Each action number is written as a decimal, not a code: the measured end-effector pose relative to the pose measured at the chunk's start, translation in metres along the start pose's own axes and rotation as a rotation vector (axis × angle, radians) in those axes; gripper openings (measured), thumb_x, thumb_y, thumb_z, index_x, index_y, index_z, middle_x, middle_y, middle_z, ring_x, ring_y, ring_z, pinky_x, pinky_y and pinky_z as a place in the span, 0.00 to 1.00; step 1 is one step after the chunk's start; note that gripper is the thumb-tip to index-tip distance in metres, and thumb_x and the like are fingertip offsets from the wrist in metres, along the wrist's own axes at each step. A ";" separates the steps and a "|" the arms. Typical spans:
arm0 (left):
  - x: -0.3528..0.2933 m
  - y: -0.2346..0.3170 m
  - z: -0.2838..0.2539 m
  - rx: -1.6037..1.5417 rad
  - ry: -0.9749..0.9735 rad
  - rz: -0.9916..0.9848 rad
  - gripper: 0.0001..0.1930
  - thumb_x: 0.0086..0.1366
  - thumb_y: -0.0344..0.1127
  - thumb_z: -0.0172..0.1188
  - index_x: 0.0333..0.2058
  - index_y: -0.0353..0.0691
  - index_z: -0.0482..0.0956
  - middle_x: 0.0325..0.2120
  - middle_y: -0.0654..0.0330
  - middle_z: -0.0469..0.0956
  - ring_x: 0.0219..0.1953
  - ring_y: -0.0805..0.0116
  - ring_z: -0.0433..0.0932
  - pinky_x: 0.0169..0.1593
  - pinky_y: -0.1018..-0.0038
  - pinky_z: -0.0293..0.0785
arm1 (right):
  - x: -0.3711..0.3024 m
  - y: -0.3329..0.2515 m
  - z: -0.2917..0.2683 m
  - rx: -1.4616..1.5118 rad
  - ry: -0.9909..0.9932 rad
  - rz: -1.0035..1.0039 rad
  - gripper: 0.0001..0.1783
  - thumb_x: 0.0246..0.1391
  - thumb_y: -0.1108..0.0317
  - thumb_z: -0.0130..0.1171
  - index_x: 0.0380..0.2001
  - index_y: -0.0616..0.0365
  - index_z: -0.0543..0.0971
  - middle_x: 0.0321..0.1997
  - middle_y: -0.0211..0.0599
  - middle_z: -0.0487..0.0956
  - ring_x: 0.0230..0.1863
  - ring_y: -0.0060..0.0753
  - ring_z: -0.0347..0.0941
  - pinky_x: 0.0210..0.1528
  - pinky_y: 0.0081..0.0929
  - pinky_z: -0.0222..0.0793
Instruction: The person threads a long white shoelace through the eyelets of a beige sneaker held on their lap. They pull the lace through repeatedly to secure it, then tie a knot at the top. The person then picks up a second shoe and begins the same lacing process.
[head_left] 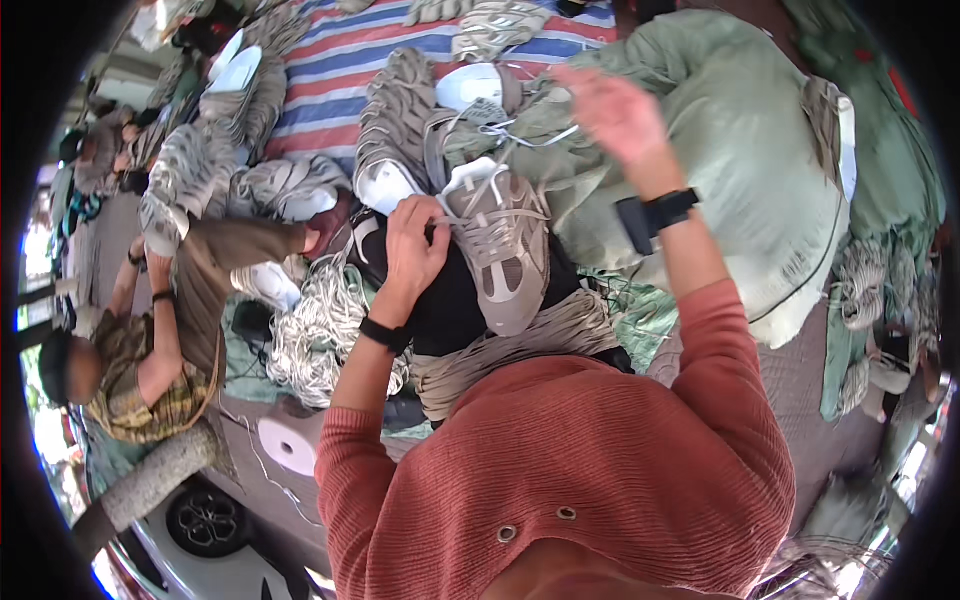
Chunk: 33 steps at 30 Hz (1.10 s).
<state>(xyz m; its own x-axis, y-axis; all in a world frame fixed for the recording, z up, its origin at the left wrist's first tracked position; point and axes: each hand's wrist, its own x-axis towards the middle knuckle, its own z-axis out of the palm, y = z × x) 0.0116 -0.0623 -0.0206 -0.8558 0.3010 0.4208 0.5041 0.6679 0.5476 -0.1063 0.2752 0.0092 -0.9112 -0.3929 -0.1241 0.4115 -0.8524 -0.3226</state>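
A grey-brown sneaker [508,250] rests on my lap over black cloth, its toe toward me and its white-lined opening away from me. Laces [490,222] cross its upper. My left hand [412,250] is beside the shoe's left edge, fingers pinched on a shoelace at the upper eyelets. Raised to the far right of the shoe, my right hand [612,110] is smeared by motion, so its grip cannot be made out. A pale thin cord [535,138] lies on the green sack beyond the shoe. A bundle of brown laces [520,345] lies across my lap.
Stacked sneakers [395,110] stand just beyond, near a striped sheet [345,60]. A bulging green sack [740,170] fills the right. White cords [325,325] are heaped left, near a white roll [288,443]. Another person [140,370] sits at the left, holding a shoe.
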 end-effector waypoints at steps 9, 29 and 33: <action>0.005 0.007 0.008 -0.294 -0.175 -0.145 0.11 0.53 0.19 0.58 0.35 0.37 0.71 0.39 0.54 0.71 0.37 0.53 0.75 0.41 0.65 0.73 | -0.073 -0.181 -0.031 -0.269 0.202 -0.793 0.08 0.62 0.74 0.41 0.33 0.60 0.72 0.60 0.48 0.73 0.21 0.19 0.57 0.28 0.17 0.57; 0.006 0.008 0.015 -0.413 -0.240 -0.139 0.08 0.52 0.16 0.58 0.30 0.34 0.74 0.37 0.58 0.68 0.36 0.62 0.71 0.35 0.72 0.68 | -0.001 0.131 0.013 -2.131 -0.552 -0.373 0.08 0.59 0.67 0.51 0.30 0.58 0.76 0.34 0.45 0.73 0.40 0.53 0.72 0.43 0.45 0.66; 0.002 -0.005 0.007 -0.326 -0.207 -0.126 0.07 0.58 0.22 0.61 0.34 0.36 0.74 0.39 0.59 0.68 0.39 0.66 0.71 0.41 0.75 0.67 | 0.004 0.125 0.007 -2.046 -0.570 -0.242 0.10 0.60 0.66 0.52 0.29 0.61 0.75 0.34 0.43 0.70 0.38 0.48 0.71 0.42 0.42 0.65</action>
<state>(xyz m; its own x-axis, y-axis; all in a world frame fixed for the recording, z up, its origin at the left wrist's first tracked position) 0.0068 -0.0600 -0.0274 -0.9018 0.3833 0.1995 0.3757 0.4676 0.8001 -0.0581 0.1649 -0.0251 -0.6634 -0.7302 0.1635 -0.6364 0.4358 -0.6365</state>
